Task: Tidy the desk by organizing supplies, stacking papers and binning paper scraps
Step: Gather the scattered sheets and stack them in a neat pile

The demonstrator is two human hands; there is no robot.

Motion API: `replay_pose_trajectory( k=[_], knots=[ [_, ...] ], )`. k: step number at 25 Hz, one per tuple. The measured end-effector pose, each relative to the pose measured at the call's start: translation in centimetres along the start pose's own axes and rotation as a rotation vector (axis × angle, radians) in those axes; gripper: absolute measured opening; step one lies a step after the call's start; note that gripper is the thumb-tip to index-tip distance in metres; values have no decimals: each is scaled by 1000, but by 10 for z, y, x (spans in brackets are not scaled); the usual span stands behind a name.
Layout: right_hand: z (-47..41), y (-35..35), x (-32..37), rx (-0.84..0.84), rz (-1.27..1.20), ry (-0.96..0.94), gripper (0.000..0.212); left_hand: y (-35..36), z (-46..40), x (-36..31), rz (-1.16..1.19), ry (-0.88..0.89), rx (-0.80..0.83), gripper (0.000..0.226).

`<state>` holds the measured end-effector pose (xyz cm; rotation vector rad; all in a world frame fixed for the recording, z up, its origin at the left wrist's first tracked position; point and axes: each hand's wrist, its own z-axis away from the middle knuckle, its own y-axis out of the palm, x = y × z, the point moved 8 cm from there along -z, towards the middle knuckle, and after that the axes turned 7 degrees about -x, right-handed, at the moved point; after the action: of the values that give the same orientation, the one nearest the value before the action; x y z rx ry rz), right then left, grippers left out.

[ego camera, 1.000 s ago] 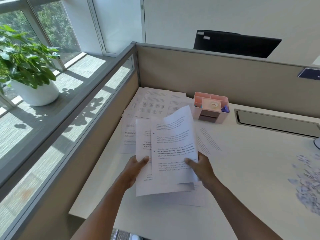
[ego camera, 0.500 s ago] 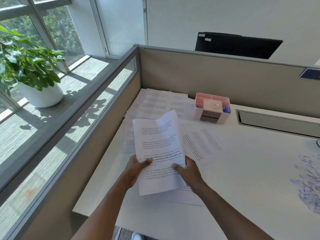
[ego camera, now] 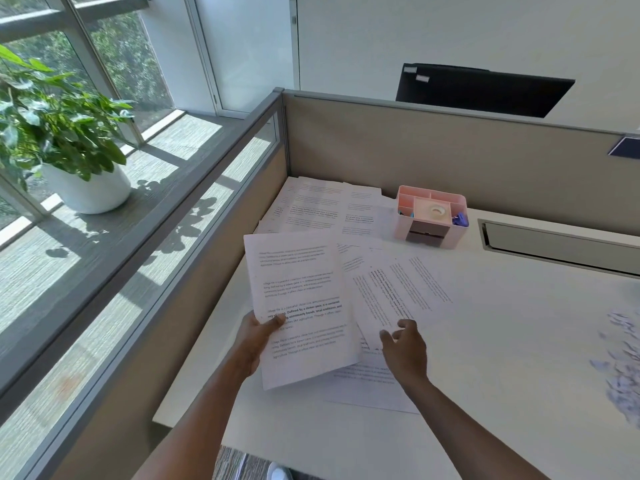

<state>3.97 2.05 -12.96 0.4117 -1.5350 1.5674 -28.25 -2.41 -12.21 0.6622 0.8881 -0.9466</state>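
My left hand (ego camera: 258,337) grips a small stack of printed sheets (ego camera: 301,306) by its left edge, thumb on top, holding it tilted above the white desk (ego camera: 502,358). My right hand (ego camera: 403,348) hovers just right of the stack with fingers loosely curled, over the near edge of a loose printed sheet (ego camera: 391,292) that lies on the desk. Whether its fingertips touch that sheet I cannot tell. More printed sheets (ego camera: 325,209) lie spread in the far left corner. A pile of paper scraps (ego camera: 620,368) covers the desk's right edge.
A pink desk organizer (ego camera: 431,216) with a tape roll and blue clips stands at the back by the beige partition (ego camera: 415,150). A cable slot (ego camera: 561,244) is set into the desk at the right. A potted plant (ego camera: 62,140) stands on the window ledge.
My right hand has let go of the stack and moved right, over the loose sheet. My left hand now holds the stack alone, and its sheets lie more squarely together.
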Motion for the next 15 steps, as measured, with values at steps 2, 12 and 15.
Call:
replay_pose_trajectory(
  k=[2,12,15],
  knots=[
    [-8,-9,-12,-59,211,-26,51,-9,-4,3,4,-5,-28,31],
    [-16,27,-27,201,660,-293,51,-33,-16,12,-32,-36,-45,26],
    [-20,7,-18,-1,510,-334,26,-41,-19,15,-35,-51,-60,26]
  ],
)
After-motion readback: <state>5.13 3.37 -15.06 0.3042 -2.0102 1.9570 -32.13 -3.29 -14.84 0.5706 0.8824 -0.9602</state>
